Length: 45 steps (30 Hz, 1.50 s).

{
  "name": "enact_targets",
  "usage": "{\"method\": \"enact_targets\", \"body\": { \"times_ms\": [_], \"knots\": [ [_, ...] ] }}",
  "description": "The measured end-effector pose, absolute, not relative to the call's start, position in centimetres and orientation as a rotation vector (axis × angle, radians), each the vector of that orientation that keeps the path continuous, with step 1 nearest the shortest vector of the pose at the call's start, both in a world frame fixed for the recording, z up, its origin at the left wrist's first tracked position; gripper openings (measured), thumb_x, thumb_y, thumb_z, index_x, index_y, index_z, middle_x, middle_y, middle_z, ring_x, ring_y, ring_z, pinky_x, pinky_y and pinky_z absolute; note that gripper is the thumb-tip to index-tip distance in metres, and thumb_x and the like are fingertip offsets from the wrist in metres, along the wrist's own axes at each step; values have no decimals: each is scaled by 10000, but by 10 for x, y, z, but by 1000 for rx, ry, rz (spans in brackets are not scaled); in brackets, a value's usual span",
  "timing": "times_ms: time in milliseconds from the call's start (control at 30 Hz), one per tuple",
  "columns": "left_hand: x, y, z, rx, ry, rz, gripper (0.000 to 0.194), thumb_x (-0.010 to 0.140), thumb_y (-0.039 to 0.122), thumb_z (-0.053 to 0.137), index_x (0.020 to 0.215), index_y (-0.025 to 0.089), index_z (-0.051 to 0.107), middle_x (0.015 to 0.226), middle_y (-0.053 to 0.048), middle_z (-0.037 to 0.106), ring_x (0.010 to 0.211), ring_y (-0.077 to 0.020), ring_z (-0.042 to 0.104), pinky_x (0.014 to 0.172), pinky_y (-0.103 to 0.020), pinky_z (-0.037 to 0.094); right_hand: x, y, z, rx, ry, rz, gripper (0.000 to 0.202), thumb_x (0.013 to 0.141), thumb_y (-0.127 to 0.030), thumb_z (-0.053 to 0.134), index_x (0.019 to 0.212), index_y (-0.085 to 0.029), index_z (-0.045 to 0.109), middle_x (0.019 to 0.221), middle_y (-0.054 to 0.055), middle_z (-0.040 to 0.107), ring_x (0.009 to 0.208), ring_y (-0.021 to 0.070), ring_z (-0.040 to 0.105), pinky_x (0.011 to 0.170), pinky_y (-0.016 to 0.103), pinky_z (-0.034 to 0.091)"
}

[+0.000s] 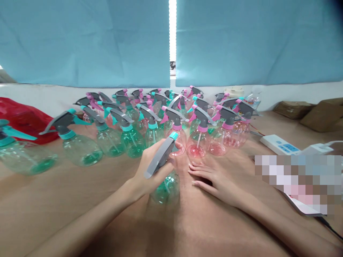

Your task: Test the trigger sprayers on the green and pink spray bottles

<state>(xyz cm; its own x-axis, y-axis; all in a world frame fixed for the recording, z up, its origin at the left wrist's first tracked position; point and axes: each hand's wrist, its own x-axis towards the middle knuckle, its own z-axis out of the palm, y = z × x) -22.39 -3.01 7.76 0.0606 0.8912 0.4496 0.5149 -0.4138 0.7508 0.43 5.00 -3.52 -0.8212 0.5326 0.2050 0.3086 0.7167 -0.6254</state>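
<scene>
The brown counter (66, 221) is carrying a close crowd of clear spray bottles; in the front row, green-tinted bottles (133, 142) are standing toward the left and pink-tinted bottles (197, 144) toward the right. A red bag (24, 119) is lying at the far left. On the right, brown packages (325, 116) are sitting behind a white power strip (281, 144), and a pixelated patch is hiding most of a flat, white-edged object (302, 207).

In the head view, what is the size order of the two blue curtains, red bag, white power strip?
1. Left blue curtain, right blue curtain: too alike to rank
2. Red bag
3. White power strip
</scene>
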Motion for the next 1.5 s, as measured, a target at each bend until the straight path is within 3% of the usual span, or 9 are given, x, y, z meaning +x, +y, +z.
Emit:
{"method": "enact_targets", "body": {
  "times_ms": [300,400,600,733,1000,1133,1200,1367,1500],
  "knots": [
    [-218,-38,90,2012,1420,1291,88,730,167,478,766,164,558,624,35,482,529,-104,402,501,-253,343,4,49,-34,-668,-2559,825,401,959,-442,489,1303,-260,587,1407,53,542,1334,255,454,1116,483,365],
    [-221,-40,88,2012,1434,1265,87,703,173,480,725,165,564,623,21,517,531,-110,431,488,-250,348,4,49,-34,-664,-2545,828,397,955,-438,500,1310,-279,582,1404,45,545,1335,265,452,1112,501,364],
    [-224,-38,85,2006,1384,1252,149,683,182,474,764,161,597,707,-9,571,578,-124,485,489,-237,391,5,49,-35,-651,-2549,828,401,954,-435,504,1320,-285,574,1408,44,539,1332,272,455,1109,513,368],
    [-221,-37,84,1972,1356,1275,196,752,200,505,915,158,604,693,10,540,566,-120,489,522,-249,411,5,49,-35,-661,-2581,784,410,963,-445,480,1325,-273,567,1433,41,511,1346,260,437,1116,500,368],
    [-218,-45,76,1943,1384,1235,445,788,296,636,1182,192,457,708,39,526,579,-118,511,583,-265,485,2,44,-30,-640,-2634,729,381,973,-421,461,1288,-248,586,1404,85,540,1333,269,450,1094,492,387],
    [-223,-52,80,1969,1392,1219,357,830,313,634,1118,190,461,777,29,523,600,-103,496,552,-235,446,-7,21,-16,-561,-2599,827,845,772,-567,696,1468,-236,351,1519,137,371,1376,346,367,1088,521,379],
    [-227,-56,81,1997,1399,1214,319,836,304,634,1083,178,478,786,24,534,635,-110,510,568,-237,437,-19,6,-8,-485,-2555,931,997,707,-581,745,1503,-241,251,1516,144,367,1371,361,367,1096,528,365],
    [-245,-73,82,2068,1467,1196,401,847,356,643,1174,178,495,893,-16,621,719,-146,584,680,-283,477,-70,-22,6,-496,-2441,1100,778,788,-446,726,1434,-281,327,1282,115,577,1189,341,556,970,544,485],
    [-279,-104,84,2061,1650,1195,480,840,407,651,1237,199,477,1073,-59,620,855,-190,619,790,-333,498,-113,-35,9,-442,-2451,1067,705,781,-418,738,1374,-272,385,1219,103,576,1124,316,580,922,517,519]
  ]
}}
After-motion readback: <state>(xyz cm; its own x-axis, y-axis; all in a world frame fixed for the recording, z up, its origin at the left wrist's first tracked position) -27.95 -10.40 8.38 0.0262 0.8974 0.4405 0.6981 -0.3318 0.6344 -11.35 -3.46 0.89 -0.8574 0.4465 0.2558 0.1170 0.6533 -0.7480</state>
